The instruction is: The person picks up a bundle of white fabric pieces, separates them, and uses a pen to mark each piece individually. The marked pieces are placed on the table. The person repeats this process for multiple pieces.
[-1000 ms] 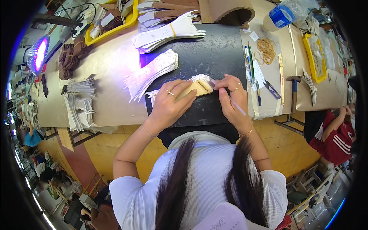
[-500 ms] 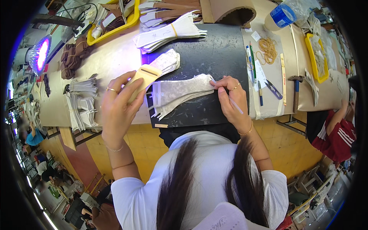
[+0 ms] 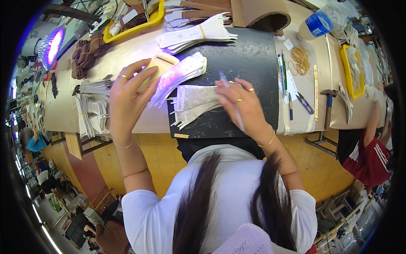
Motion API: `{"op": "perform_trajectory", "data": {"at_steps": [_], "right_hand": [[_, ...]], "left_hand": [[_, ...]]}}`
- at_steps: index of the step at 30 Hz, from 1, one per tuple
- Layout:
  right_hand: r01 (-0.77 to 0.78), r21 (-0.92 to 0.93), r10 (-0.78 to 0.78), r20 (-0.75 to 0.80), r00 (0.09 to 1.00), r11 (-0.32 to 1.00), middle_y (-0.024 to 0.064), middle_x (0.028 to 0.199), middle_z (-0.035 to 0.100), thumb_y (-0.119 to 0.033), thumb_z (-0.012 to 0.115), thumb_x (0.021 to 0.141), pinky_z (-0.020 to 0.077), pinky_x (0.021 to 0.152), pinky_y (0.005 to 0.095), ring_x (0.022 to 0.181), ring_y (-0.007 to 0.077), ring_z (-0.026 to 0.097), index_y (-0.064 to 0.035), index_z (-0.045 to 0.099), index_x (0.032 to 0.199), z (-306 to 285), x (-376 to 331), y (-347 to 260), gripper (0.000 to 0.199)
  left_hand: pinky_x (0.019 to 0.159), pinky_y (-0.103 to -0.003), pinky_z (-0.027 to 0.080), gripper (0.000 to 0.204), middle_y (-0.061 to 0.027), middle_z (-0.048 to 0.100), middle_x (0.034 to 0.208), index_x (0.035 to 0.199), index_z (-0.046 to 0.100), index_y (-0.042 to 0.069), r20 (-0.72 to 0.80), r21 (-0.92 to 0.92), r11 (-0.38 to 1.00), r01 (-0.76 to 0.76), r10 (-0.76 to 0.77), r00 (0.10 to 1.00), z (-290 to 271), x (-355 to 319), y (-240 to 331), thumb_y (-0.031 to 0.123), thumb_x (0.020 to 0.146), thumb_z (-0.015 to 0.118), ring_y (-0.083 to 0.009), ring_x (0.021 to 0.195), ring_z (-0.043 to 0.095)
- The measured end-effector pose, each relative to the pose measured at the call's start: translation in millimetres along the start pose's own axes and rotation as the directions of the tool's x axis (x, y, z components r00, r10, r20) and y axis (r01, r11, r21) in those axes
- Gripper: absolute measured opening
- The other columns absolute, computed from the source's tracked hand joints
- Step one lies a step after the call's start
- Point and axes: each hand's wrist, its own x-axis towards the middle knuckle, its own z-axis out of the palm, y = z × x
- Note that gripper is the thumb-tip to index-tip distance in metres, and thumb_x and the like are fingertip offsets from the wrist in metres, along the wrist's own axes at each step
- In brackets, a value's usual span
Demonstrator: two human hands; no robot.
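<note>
My left hand is raised at the left edge of the black board. It grips a flat cream-coloured block with rounded corners and a dark slot. On the board lies a stack of pale grey, flared pieces, fabric or leather, with narrow tabs at the left end. My right hand, slightly blurred, is over the narrow right end of that stack and hides it. A thin whitish translucent stick runs through its fingers. Behind, beside the block, a second fanned stack of pale pieces lies under violet light.
A banded white bundle lies at the back. To the right are rubber bands, pens, thread snips and a hammer. A lit lamp stands at left, near more bundles. Another person's arm is far right.
My right hand has moved left over the grey stack, its fingers now turned down across it. My left hand still holds the block. The whole view has shifted slightly.
</note>
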Motion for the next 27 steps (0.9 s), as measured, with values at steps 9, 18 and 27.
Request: {"op": "perform_trajectory", "data": {"at_steps": [9,18,27], "right_hand": [[0.057,-0.009,-0.052,0.256,0.965,0.998,0.0064,0.108,0.066,-0.012,0.072,0.088,0.0402,0.101,0.045,0.113,0.0255,0.061,-0.0102,0.062,0.103,32.4,14.6,-8.5,0.018],[-0.161,-0.045,0.158,-0.071,0.985,0.986,0.0083,0.123,0.069,-0.005,0.066,0.092,0.0376,0.109,0.0453,0.118,0.0287,0.062,-0.0087,0.064,0.109,-22.9,-3.8,11.5,0.017],[-0.345,0.37,0.423,-0.153,0.893,0.863,0.0154,0.103,0.061,0.003,0.051,0.1,0.0533,0.085,0.0347,0.094,0.0267,0.071,0.0007,0.058,0.108,-26.1,-39.8,19.9,0.01]], "left_hand": [[0.061,-0.024,0.054,0.027,-0.0058,0.072,0.12,0.111,0.078,0.008,0.005,-0.006,0.999,-0.054,0.054,0.999,1.1,-2.0,-9.4,0.005,0.084,0.079,-0.0136,0.094,0.067],[0.094,-0.04,0.055,0.022,-0.012,0.072,0.116,0.106,0.078,0.008,0.023,0.016,0.986,-0.169,0.168,0.985,70.4,2.1,-15.7,0.012,0.085,0.079,-0.0301,0.109,0.068],[0.089,-0.041,0.054,0.023,-0.0136,0.07,0.121,0.102,0.076,0.005,0.161,-0.12,0.94,-0.318,0.334,0.929,107.7,-30.4,48.8,0.014,0.081,0.079,-0.0289,0.102,0.064]]}}
